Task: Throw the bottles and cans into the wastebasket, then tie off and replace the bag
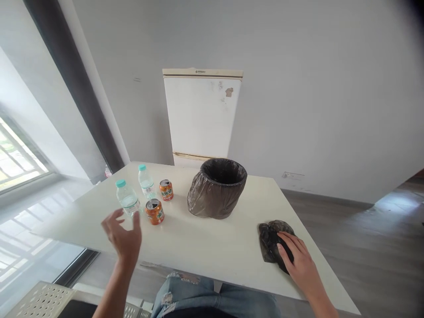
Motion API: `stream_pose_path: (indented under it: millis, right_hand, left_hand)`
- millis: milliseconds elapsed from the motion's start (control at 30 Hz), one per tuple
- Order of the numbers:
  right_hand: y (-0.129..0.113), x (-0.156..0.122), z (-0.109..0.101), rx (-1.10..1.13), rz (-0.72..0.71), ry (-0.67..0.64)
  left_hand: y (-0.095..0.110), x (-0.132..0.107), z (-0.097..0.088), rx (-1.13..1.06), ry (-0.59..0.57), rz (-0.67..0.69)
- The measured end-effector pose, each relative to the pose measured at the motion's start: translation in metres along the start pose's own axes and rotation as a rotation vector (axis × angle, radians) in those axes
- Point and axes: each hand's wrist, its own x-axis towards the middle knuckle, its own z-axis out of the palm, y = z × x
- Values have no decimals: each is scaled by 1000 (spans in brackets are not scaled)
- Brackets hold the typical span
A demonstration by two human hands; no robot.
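My left hand (123, 235) is raised just in front of the nearer clear plastic bottle (129, 199), with thumb and fingers apart and nothing between them. A second clear bottle (146, 181) with a teal cap stands behind it. Beside them are two opened orange drink cans, a nearer can (154, 213) and a farther can (166, 191). On the right, my right hand (300, 260) lies over a crumpled black plastic bag (272, 240), thumb and fingers curved round its near side. In the middle stands a trash bin (215, 196) lined with a dark plastic bag.
Everything stands on a white table (198, 247) whose right edge slopes down toward me. Behind it, a white refrigerator (202, 115) stands against the grey wall. A perforated light-coloured chair (39, 300) is at the lower left, and a barred window (20, 154) is on the left.
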Motion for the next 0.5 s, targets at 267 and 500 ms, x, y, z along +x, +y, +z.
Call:
stream_pose_path:
  millis: [267,500]
  right_hand:
    - [13,-2,12,-31,8,-52]
    - [3,1,3,-14,-21,7]
  left_hand:
    - [-33,93,17,81,-247,-163]
    - [-23,91,18,137,-168,-250]
